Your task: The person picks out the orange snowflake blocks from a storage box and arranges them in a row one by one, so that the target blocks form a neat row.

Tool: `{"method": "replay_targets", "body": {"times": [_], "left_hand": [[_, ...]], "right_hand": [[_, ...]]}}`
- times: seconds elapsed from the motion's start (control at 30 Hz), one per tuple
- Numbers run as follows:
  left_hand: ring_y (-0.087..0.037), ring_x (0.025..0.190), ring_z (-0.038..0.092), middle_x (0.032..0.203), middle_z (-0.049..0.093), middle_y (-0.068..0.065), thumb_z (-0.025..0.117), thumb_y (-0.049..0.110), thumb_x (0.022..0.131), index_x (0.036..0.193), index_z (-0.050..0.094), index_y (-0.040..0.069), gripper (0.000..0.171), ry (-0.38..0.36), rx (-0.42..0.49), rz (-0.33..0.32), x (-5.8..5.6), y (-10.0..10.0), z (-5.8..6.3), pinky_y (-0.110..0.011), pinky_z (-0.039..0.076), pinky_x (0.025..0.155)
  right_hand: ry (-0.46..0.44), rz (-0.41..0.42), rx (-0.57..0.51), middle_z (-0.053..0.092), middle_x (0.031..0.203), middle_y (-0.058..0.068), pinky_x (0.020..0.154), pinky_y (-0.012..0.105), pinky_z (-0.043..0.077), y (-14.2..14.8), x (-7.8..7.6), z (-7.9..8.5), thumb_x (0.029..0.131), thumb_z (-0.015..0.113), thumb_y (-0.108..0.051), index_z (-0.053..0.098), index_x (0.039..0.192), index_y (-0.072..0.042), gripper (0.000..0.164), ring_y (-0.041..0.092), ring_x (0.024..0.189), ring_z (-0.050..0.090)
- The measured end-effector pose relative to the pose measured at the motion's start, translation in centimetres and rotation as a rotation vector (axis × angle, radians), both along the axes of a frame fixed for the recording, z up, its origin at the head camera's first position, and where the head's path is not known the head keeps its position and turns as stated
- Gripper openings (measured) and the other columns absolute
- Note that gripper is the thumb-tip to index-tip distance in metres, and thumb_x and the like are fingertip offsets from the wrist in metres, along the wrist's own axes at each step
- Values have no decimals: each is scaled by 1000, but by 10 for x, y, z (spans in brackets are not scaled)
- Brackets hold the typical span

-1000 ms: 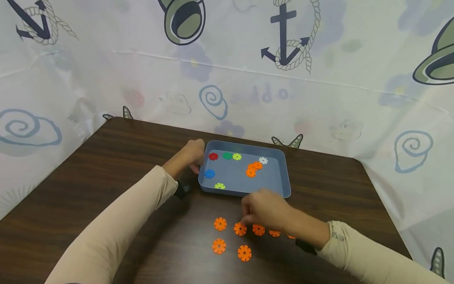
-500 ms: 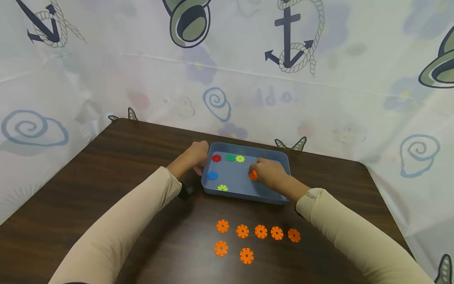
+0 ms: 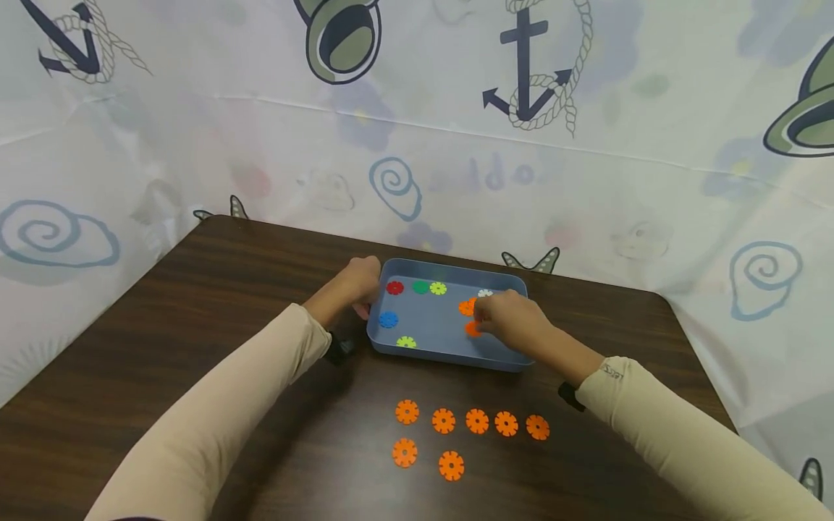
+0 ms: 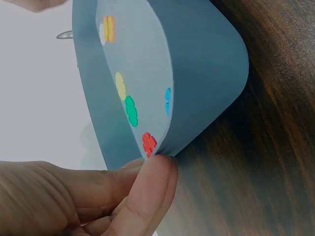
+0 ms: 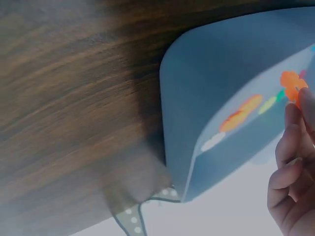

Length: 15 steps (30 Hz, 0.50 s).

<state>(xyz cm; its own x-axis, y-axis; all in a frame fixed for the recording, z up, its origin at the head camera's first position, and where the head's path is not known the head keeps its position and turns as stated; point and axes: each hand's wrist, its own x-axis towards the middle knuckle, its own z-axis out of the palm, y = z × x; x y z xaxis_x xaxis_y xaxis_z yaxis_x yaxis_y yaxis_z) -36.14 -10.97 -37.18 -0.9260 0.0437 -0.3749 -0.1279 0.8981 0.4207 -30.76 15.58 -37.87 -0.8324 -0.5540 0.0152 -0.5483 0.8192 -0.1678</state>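
My left hand [image 3: 360, 281] pinches the left rim of a blue-grey tray [image 3: 430, 329] between thumb and fingers; the left wrist view shows this grip at the tray's corner. Over the tray's right side, my right hand [image 3: 515, 318] pinches an orange notched disc [image 5: 291, 83] by its edge. Other orange discs [image 3: 466, 307] lie overlapping on the tray floor just beyond that hand, beside a white disc [image 3: 485, 294] that it partly hides. Along the tray's left and back are a red disc [image 3: 394, 288], a green disc [image 3: 420, 287] and a blue disc [image 3: 388, 319].
Several orange discs [image 3: 444, 420] lie flat in two rows on the dark wooden table [image 3: 274, 253], in front of the tray. Two yellow-green discs, one at the back [image 3: 438, 288] and one at the front [image 3: 406, 342], are also in the tray. A patterned curtain [image 3: 443, 116] hangs behind.
My right hand has moved from the table row into the tray and taken hold of an orange disc, now drawn slightly toward me. My left hand has stayed on the rim.
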Motion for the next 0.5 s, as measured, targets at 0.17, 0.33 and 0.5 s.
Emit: {"method": "replay_targets", "body": {"times": [0.17,0.33,0.5], "left_hand": [[-23,57,71,94,65,-23,68,-5,91,113,58,-9,24,-12,-15,5,-2,1,-2,-27,61,52],[-22,55,71,93,66,-24,66,-7,90,113,58,-11,24,-1,-22,-13,-2,0,-2,-27,60,51],[-21,55,71,94,65,-23,66,-6,91,114,58,-10,25,-2,-27,-23,-1,-2,0,-26,60,51]], "right_hand": [[-22,28,-71,70,80,-5,55,23,51,10,20,7,86,79,-15,70,86,-16,9,7,66,59],[-68,92,-84,68,77,-8,52,20,47,14,44,15,86,79,-12,69,84,-16,11,4,63,55],[-103,84,-58,63,73,-11,51,17,46,13,66,20,86,79,-12,67,82,-18,14,1,61,51]]}}
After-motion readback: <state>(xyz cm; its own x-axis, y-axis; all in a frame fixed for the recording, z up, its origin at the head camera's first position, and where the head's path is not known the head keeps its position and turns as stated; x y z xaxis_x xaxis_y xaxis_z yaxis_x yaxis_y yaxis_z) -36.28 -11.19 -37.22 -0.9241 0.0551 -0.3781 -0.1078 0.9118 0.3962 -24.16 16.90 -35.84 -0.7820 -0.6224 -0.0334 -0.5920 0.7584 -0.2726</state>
